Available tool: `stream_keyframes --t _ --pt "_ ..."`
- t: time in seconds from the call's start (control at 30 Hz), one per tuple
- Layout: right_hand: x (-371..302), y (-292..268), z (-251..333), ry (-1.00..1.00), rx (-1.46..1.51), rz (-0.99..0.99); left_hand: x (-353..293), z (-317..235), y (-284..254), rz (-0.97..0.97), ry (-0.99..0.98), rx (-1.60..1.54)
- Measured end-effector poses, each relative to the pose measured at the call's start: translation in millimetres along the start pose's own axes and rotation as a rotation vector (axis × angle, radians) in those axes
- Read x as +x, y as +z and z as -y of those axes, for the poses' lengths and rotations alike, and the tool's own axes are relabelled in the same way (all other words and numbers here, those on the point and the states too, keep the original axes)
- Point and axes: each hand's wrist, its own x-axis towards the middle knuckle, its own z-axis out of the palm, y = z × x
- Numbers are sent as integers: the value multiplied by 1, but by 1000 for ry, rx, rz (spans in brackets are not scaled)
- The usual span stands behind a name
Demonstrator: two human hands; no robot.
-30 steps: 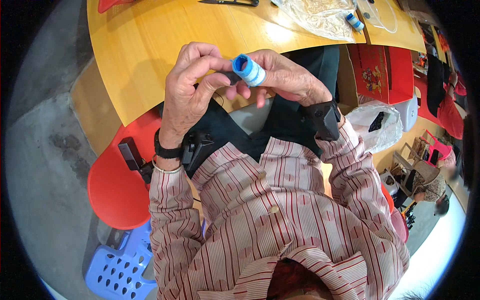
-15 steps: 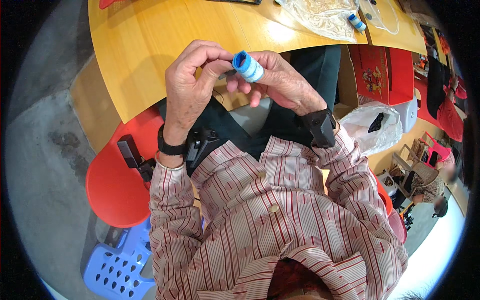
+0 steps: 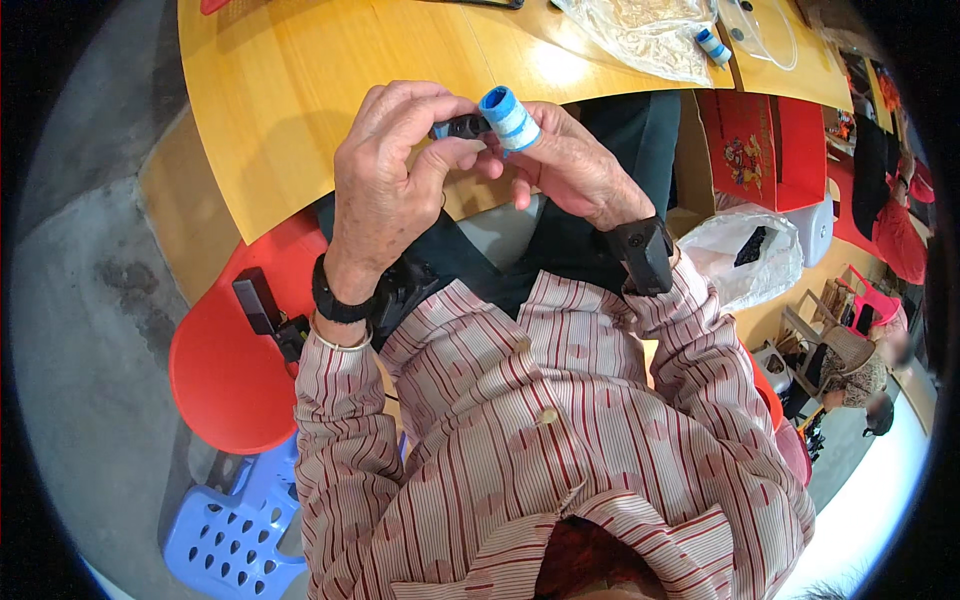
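A: Left hand, quick: pose?
B: Your left hand [image 3: 385, 195] sits at 11 o'clock, wrist raised, fingers arched over toward 2 o'clock. Thumb and index are clamped on a small dark piece [image 3: 461, 127], with a bit of blue at its far end.
A: Where's that piece?
B: Near 12 o'clock, beside the yellow table [image 3: 320, 120] edge in view, just left of your blue-and-white sleeve [image 3: 513, 122].
A: And your right?
B: Your right hand [image 3: 585, 175] is at 1 o'clock, forearm coming in from 4. The sleeve sits around your thumb, its hollow end tipped toward 11. Your other fingers curl underneath, partly hidden; can't tell whether they grip the dark piece too.
A: Anything on the table?
B: Another blue-and-white roll [image 3: 713, 47], between 1 and 2 o'clock, right beside a clear plastic bag [image 3: 645, 40].
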Motion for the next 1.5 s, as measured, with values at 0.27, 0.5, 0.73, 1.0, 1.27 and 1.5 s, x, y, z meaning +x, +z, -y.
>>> stream_keyframes --t 0.27,0.5,0.73,1.0,1.27,1.5 --pt "-1 1 5 -1 -93 37 -3 2 2 -17 -25 -75" --pt "-2 5 -5 15 -68 -33 -7 2 8 -17 23 -4" --pt "-2 12 -14 -50 -67 -136 -5 0 8 20 68 112" --pt "-6 18 -4 -44 -239 -186 -11 2 10 13 -62 49" --pt "-9 16 -12 -316 -726 -210 -20 3 -5 183 -221 -363" --pt "-13 27 -3 -614 -1317 -126 -24 -6 -5 189 -261 -397"
